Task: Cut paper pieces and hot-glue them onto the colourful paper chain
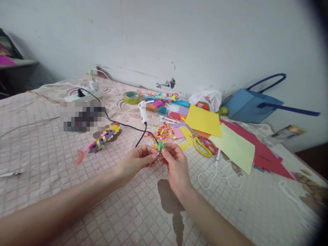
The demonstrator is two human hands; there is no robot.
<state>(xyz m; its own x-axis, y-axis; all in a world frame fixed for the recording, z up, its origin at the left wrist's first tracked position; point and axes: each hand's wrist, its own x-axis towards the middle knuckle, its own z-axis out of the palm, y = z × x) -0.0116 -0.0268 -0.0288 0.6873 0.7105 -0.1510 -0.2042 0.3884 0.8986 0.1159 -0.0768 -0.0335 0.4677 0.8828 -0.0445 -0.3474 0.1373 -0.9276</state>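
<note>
A small bright green piece [160,146] is pinched between my two hands in the middle of the head view; its exact kind cannot be made out. My left hand [142,157] closes thumb and fingertips at its lower left side. From the right, my right hand [176,164] grips it with thumb and bent fingers. Something thin and pale shows at the fingertips, too small to name. Just beyond the hands lies a heap of tiny coloured paper bits [165,132]. A white glue gun [142,112] with a black cord lies farther back.
Yellow-handled scissors [202,147], red-handled scissors [210,145], white string [220,176] and paper sheets [203,120] lie right. A decorated strip [104,138] and power strip [84,96] are left. Tape [131,97] and a blue bag [252,104] stand near the wall.
</note>
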